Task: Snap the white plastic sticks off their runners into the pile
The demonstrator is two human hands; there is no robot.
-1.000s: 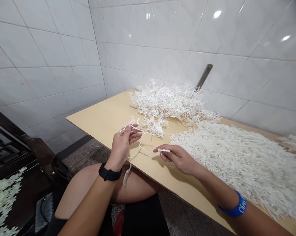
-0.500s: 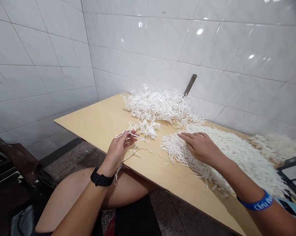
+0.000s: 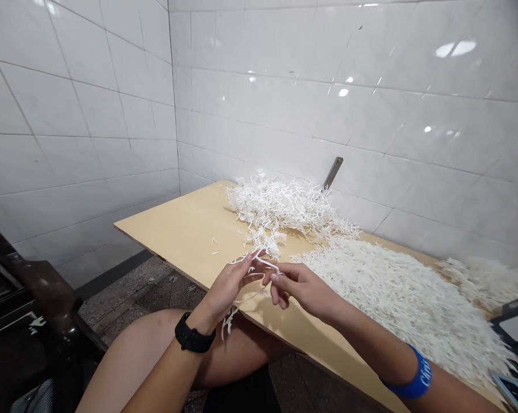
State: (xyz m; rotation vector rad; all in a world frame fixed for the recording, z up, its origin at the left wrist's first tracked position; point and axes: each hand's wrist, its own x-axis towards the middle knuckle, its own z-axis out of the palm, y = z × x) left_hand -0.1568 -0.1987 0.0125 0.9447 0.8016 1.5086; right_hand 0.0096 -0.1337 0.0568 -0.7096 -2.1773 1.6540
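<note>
My left hand [image 3: 233, 283], with a black band on its wrist, pinches a thin white branched plastic strand [image 3: 266, 263] between thumb and fingers. My right hand [image 3: 299, 287] meets it from the right, its thumb and index finger closed on one end of the same strand. More thin white twigs [image 3: 228, 322] hang below my left palm, over the table's front edge. Just behind the hands lies a small clump of white branched pieces [image 3: 265, 238]. A broad heap of short white slivers [image 3: 396, 292] spreads beside my right forearm.
A tangled pile of white branched strands [image 3: 284, 201] lies at the back of the tan board table [image 3: 172, 235]. A grey metal strip [image 3: 333, 173] sticks up behind it, near the tiled wall. Dark-framed and blue objects [image 3: 514, 387] are at the right edge.
My right hand has come left from over the sliver heap to the strand in my left hand and closed on its end. The view has tilted up slightly.
</note>
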